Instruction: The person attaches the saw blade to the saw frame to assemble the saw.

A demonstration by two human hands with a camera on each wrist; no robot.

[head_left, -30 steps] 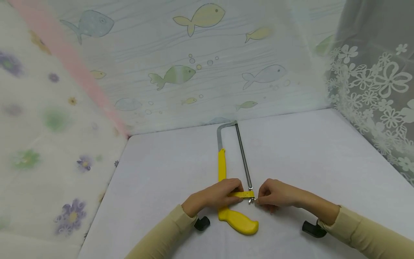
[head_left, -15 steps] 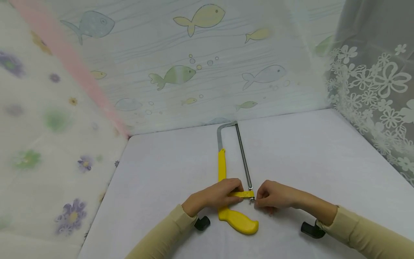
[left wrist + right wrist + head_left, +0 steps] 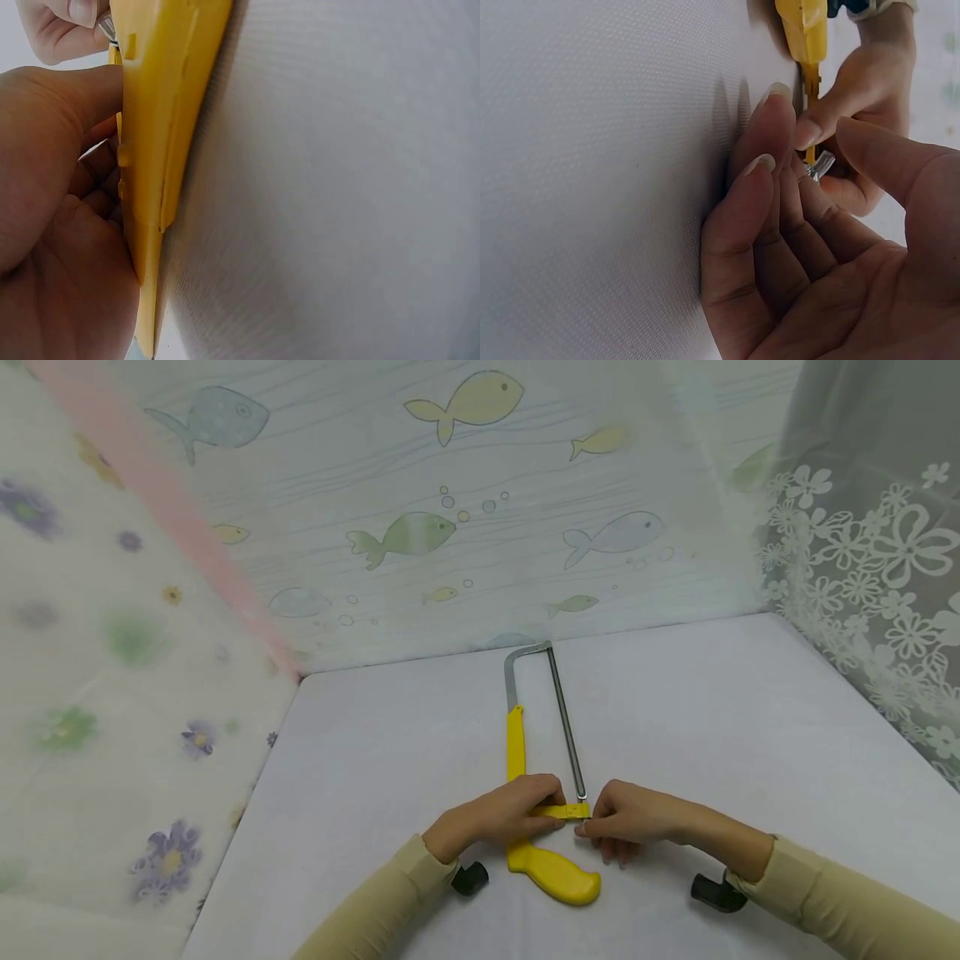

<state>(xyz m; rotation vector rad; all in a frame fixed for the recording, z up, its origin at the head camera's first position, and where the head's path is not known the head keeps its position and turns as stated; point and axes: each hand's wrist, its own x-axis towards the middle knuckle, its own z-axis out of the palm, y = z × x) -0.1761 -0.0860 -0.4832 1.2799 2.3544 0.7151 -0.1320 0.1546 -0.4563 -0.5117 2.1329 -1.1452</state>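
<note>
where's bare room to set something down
Bare cloth lies left of the yellow saw, toward the flowered curtain, and right of its blade, toward the lace curtain. Crowded: the blade's near end, where the left hand and right hand are.

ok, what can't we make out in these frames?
- Wing nut: head view, mostly behind the right hand; whether it's gripped is unclear.
- Saw frame, lower part: head view, under the left hand.
- Blade teeth: head view, too small.
- Handle end: left wrist view, cut off by top edge.
</note>
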